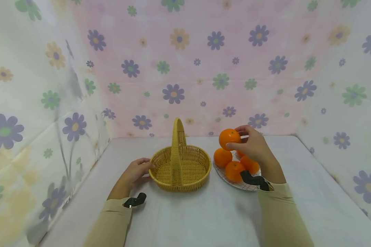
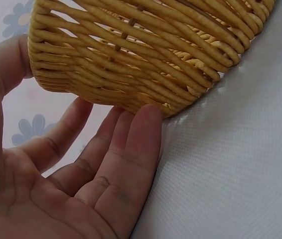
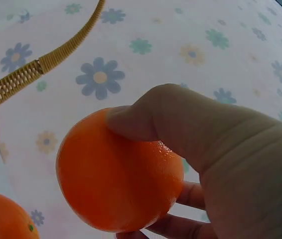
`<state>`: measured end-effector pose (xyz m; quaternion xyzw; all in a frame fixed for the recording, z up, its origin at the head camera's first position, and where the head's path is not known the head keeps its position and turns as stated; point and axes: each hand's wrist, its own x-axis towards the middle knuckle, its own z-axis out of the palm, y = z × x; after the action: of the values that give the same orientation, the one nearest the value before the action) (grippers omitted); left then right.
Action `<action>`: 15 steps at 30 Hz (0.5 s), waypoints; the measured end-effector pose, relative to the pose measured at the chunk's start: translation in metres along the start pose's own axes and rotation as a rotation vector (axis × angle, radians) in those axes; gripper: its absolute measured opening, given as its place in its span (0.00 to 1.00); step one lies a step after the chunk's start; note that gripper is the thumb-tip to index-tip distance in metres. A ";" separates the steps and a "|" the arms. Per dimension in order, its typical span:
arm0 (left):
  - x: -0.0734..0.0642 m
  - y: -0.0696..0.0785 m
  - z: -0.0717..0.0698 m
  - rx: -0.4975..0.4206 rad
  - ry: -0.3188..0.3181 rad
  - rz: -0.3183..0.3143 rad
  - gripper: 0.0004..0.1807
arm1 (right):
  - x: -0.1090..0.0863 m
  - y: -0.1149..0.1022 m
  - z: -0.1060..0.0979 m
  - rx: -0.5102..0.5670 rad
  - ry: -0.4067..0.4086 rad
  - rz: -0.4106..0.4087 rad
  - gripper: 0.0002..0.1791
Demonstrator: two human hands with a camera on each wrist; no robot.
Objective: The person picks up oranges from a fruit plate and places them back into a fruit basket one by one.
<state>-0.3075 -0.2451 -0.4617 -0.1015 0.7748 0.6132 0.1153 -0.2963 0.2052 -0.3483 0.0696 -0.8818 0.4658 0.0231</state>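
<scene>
A yellow woven basket (image 1: 188, 187) with a tall arched handle stands on the white table, and nothing shows inside it. My left hand (image 1: 136, 171) holds its left end; in the left wrist view the thumb reaches over the basket's rim (image 2: 39, 40) while the fingers (image 2: 143, 134) lie against the outer wall. Above a plate (image 1: 235, 185) on the right, my right hand (image 1: 256, 145) grips an orange (image 1: 228, 139). The right wrist view shows the thumb (image 3: 136, 122) across the held orange (image 3: 116, 174), with fingers curled around its far side.
Several more oranges (image 1: 235, 171) sit on the checked plate, just right of the basket. White table surface (image 1: 185, 219) stretches in front of both. Flower-printed cloth (image 1: 198, 75) walls off the back and both sides.
</scene>
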 end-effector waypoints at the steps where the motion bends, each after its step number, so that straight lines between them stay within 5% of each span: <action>1: 0.000 0.000 0.000 -0.003 0.001 0.000 0.27 | 0.001 -0.002 0.003 0.003 -0.006 -0.008 0.44; 15: -0.001 0.002 -0.001 -0.024 -0.008 0.008 0.27 | 0.004 -0.013 0.043 -0.079 -0.075 -0.111 0.38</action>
<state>-0.3069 -0.2459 -0.4587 -0.0973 0.7672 0.6235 0.1149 -0.2975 0.1622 -0.3614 0.1348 -0.8947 0.4255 0.0188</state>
